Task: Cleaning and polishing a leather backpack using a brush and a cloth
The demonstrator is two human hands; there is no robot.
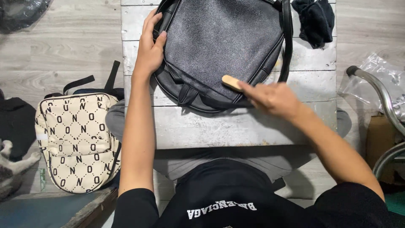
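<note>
A black grained leather backpack (223,42) lies flat on a white wooden board table (236,126). My left hand (149,48) presses down on the bag's left edge, fingers spread along its side. My right hand (272,98) is closed around a wooden-handled brush (232,81), whose pale handle end pokes out over the bag's lower right part. The brush's bristles are hidden under my hand. The hand looks slightly blurred.
A cream backpack (76,141) with a black letter pattern stands on the floor at the left. A dark cloth (314,19) lies at the table's far right corner. A metal tube frame (386,101) and clear plastic are at the right. A cat (10,169) lies at the far left.
</note>
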